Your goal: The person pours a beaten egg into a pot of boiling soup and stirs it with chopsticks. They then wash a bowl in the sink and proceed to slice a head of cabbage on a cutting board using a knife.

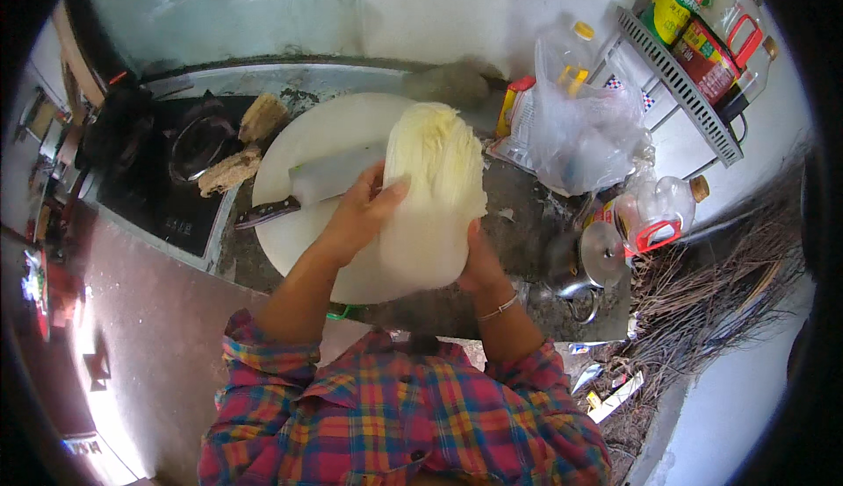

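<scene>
Between my two hands is a large pale napa cabbage (pixel 435 203), held above the right part of a round white cutting board (pixel 316 114). My left hand (pixel 365 213) grips its left side, the thumb lying over the leaves. At the lower right edge my right hand (pixel 479 259) supports it, with most fingers hidden behind the cabbage. A cleaver (pixel 329 176) lies flat on the board behind my left hand, its dark riveted handle reaching past the board's left edge. Part of the blade is hidden by the hand and the cabbage.
Left of the board are two dried loofah pieces (pixel 263 117) and a black cooktop (pixel 158 176). To the right are a plastic bag (pixel 586 130), a metal pot (pixel 579 262), an empty plastic jug (pixel 658 213) and a wall rack (pixel 685 84) with bottles. Dry twigs (pixel 711 288) lie beyond the counter's right end.
</scene>
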A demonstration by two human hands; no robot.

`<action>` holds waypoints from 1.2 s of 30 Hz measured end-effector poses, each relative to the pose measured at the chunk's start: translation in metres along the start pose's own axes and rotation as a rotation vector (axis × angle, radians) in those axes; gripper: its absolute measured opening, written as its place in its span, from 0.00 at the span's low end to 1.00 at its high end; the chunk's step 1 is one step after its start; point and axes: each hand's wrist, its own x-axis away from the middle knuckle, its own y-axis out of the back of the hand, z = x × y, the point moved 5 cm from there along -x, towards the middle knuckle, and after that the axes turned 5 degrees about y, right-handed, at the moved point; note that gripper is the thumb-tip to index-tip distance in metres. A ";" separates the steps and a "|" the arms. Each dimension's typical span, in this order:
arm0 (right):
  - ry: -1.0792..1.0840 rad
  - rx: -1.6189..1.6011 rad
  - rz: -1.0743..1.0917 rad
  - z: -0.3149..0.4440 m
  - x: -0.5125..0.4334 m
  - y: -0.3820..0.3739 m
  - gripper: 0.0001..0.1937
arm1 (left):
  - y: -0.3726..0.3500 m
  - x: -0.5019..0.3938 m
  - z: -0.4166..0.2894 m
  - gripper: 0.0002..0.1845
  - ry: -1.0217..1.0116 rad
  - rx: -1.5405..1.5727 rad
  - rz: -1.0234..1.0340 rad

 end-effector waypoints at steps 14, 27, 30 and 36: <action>-0.060 -0.193 0.044 0.012 0.020 -0.014 0.31 | 0.042 0.061 -0.018 0.20 -0.263 -0.127 -0.365; -0.072 -0.303 -0.099 0.016 0.045 0.025 0.25 | 0.101 0.071 -0.059 0.16 -0.380 -0.315 -0.700; 0.034 -0.186 -0.031 0.018 0.037 0.029 0.25 | 0.103 0.060 -0.021 0.16 -0.364 -0.390 -0.782; 0.070 -0.183 0.233 0.019 0.023 0.009 0.33 | 0.069 0.041 0.067 0.22 -0.326 -1.356 -0.714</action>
